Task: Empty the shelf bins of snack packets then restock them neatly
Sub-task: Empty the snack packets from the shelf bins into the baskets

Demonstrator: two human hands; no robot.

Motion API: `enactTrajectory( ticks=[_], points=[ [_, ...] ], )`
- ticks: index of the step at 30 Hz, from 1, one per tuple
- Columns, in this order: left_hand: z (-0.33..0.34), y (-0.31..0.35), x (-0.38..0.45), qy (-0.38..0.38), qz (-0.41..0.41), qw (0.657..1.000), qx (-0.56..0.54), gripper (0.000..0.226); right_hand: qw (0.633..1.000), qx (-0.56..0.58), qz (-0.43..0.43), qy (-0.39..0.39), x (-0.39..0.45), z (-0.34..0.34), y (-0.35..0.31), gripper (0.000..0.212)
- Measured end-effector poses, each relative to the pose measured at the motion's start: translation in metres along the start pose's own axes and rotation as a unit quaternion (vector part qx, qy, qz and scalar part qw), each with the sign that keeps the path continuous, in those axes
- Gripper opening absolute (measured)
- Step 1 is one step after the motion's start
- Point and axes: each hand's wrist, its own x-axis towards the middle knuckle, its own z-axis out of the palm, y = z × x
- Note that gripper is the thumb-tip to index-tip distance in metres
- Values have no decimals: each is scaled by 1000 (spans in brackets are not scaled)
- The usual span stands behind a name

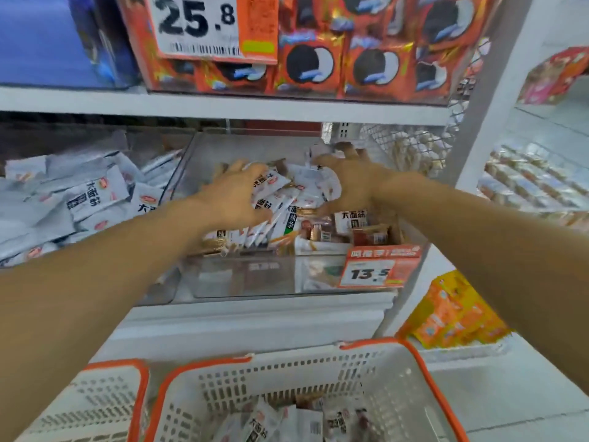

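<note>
Both hands gather snack packets in the clear shelf bin.

The left hand (234, 194) and right hand (347, 183) reach into the clear bin (242, 275), fingers spread and curled over a heap of white snack packets (287, 199) bunched between the two palms and beneath the fingers. More packets lie loose just below the right hand. Nearer the person, under both forearms, stands an orange-rimmed basket (427, 378) with a few packets inside.
</note>
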Motion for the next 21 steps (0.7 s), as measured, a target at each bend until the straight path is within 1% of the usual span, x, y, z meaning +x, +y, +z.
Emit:
enactTrajectory(
  ticks=[2,4,5,8,11,13,15,16,17,19,20,21],
  points=[
    [4,-4,16,-36,-6,999,-11,101,997,51,12,-58,15,-3,3,118],
    [11,-7,28,-80,-24,996,-43,113,991,90,26,-94,26,1,2,123],
    [16,-9,32,-92,-25,994,-44,118,991,89,27,-97,29,4,0,122],
    [29,-15,41,-83,-25,996,-16,126,990,95,3,-104,33,15,-5,113],
    [27,-16,41,-97,-28,995,-22,126,989,109,-7,-102,30,16,-8,105],
    [24,-16,37,-112,-28,993,-14,121,988,120,-16,-91,27,14,-11,88],
    [22,-16,31,-117,-26,993,-8,117,990,98,-37,-98,23,11,-17,76],
    [21,-16,29,-114,-25,993,-8,117,990,83,-45,-104,22,9,-20,78],
    [19,-16,26,-108,-24,994,-12,117,990,70,-51,-112,20,8,-23,85],
    [14,-16,22,-91,-17,995,-24,117,990,58,-54,-120,17,8,-31,108],
    [12,-16,20,-82,-13,996,-31,114,990,56,-60,-115,14,9,-34,115],
    [9,-15,18,-74,-11,997,-37,111,991,52,-70,-105,11,11,-37,117]
  ],
)
